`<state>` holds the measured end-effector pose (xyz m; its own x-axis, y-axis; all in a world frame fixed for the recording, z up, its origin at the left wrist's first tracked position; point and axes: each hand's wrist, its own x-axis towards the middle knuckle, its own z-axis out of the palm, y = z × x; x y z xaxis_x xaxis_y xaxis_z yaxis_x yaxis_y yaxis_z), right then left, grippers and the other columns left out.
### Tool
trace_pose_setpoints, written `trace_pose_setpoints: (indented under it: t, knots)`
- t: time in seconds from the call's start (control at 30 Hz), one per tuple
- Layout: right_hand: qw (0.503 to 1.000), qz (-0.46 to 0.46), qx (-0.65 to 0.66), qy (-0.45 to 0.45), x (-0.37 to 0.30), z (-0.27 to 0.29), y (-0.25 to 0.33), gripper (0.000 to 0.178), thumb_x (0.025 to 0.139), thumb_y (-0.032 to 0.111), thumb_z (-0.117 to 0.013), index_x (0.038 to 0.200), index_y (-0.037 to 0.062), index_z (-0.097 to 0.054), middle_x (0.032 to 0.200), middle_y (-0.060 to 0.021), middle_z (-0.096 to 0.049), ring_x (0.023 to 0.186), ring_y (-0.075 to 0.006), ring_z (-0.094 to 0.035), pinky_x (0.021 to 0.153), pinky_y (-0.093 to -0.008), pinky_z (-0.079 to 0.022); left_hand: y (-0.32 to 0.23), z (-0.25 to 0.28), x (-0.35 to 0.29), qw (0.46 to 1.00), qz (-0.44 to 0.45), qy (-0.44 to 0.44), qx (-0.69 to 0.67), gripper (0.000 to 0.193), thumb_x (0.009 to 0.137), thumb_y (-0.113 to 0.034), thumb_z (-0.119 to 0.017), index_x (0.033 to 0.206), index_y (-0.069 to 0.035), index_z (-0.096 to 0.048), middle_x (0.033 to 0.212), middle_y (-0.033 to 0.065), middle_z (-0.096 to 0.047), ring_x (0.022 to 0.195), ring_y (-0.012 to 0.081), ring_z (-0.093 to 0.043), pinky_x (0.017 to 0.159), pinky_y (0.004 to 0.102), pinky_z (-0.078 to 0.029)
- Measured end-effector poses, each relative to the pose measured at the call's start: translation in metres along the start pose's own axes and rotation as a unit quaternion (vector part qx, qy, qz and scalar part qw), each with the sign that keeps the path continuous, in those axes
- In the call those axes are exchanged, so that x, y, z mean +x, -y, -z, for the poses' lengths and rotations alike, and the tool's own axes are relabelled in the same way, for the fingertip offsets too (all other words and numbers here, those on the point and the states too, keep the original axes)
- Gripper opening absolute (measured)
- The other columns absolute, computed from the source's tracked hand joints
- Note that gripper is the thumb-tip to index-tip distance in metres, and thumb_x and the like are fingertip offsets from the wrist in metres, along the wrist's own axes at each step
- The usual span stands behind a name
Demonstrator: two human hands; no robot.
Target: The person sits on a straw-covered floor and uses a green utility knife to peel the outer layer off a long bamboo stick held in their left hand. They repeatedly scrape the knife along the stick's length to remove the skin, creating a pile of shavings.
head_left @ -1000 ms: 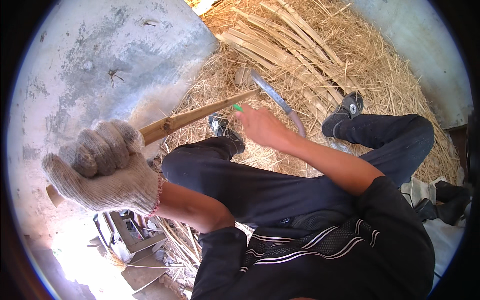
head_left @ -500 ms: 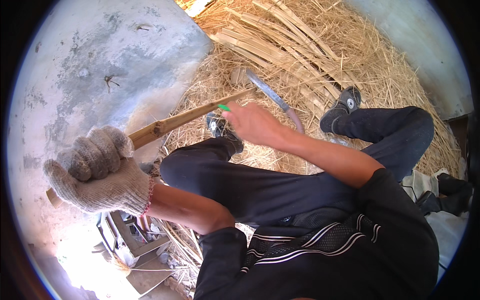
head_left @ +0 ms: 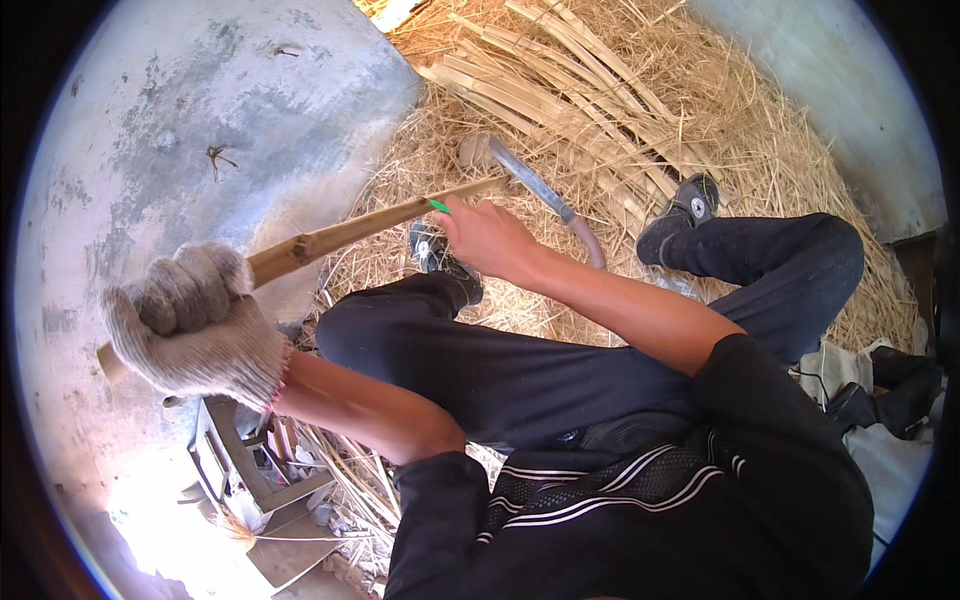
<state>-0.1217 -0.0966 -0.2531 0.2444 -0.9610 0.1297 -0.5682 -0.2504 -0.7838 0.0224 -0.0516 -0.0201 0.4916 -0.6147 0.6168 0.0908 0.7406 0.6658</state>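
- While the left hand (head_left: 195, 325), in a knitted glove, clenches around the near part of a bamboo strip (head_left: 350, 231), a short end of that strip juts out past the glove.
- The bare right hand (head_left: 490, 238) pinches a small green piece (head_left: 438, 206) close against the strip, nearer its far end; whether this is a tool's handle cannot be told.
- The strip slants up and away from the glove, over the left shoe (head_left: 426, 248), its far tip near a knife (head_left: 543, 190).
- The knife lies loose on the bed of shavings (head_left: 790, 190), its handle between the left shoe and the right shoe (head_left: 685, 215).
- Farther out, toward the shavings' far edge, a loose bundle of split strips (head_left: 560, 100) lies fanned out.
- By the shavings' near left side, below the left forearm, stands a wooden frame (head_left: 245, 460) amid scraps.
- As a judgement, splitting looks done, for the bundled strips and the held one alike; the held one seems part-way through further working, its node a visible band. How much trimming remains, or whether the bundle is finished, cannot be told.
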Motion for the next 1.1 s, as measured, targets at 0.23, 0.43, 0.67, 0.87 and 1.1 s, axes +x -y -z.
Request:
trace_pose_setpoints:
  t: [0.23,0.43,0.67,0.87,1.1]
  knots:
    - [0.974,-0.115,-0.144,0.135,0.015,-0.046,-0.117,0.029,0.096,0.024,-0.046,0.102,-0.0012,-0.061,0.077,-0.0201,-0.065,0.072,-0.0362,-0.067,0.06,-0.0462,-0.053,0.0,0.005,0.011,0.998,0.022,0.008,-0.051,0.049,0.09,-0.026,-0.055,0.049,-0.022,-0.028,0.04,-0.0064,-0.023,0.033,0.0072,-0.021,0.028,0.0276,-0.021]
    - [0.939,-0.166,-0.268,0.134,-0.051,-0.018,-0.221,0.027,0.089,0.013,-0.046,0.111,0.0045,-0.06,0.09,-0.0223,-0.065,0.082,-0.0333,-0.067,0.07,-0.0463,-0.053,0.002,0.022,0.012,0.999,0.015,-0.018,-0.049,0.047,0.088,-0.022,-0.058,0.05,-0.021,-0.03,0.042,-0.0066,-0.023,0.035,0.0068,-0.02,0.031,0.0277,-0.023]
    - [0.989,-0.012,0.109,0.1,-0.004,0.034,0.034,0.036,0.1,0.03,-0.04,0.113,-0.0013,-0.054,0.068,-0.0216,-0.06,0.058,-0.038,-0.06,0.061,-0.0495,-0.048,0.003,0.03,0.014,0.998,-0.007,0.043,-0.045,0.042,0.085,-0.019,-0.053,0.05,-0.02,-0.029,0.042,-0.0045,-0.026,0.035,0.009,-0.021,0.033,0.0292,-0.024]
    - [0.992,-0.076,0.031,0.099,-0.016,0.019,0.031,0.033,0.099,0.027,-0.041,0.109,-0.0025,-0.052,0.068,-0.028,-0.061,0.067,-0.0478,-0.061,0.063,-0.0551,-0.047,0.002,0.052,0.019,0.966,0.014,0.227,-0.122,0.038,0.085,-0.018,-0.046,0.05,-0.018,-0.031,0.041,-0.0012,-0.031,0.032,0.0114,-0.028,0.029,0.0315,-0.032]
    - [0.997,-0.005,-0.032,0.066,-0.017,0.01,0.008,0.032,0.098,0.026,-0.042,0.101,-0.0032,-0.055,0.069,-0.0288,-0.061,0.069,-0.047,-0.062,0.063,-0.0547,-0.049,0.009,0.046,0.02,0.941,0.029,0.304,-0.144,0.036,0.084,-0.018,-0.047,0.05,-0.017,-0.034,0.041,-0.0004,-0.032,0.033,0.012,-0.029,0.032,0.0311,-0.034]
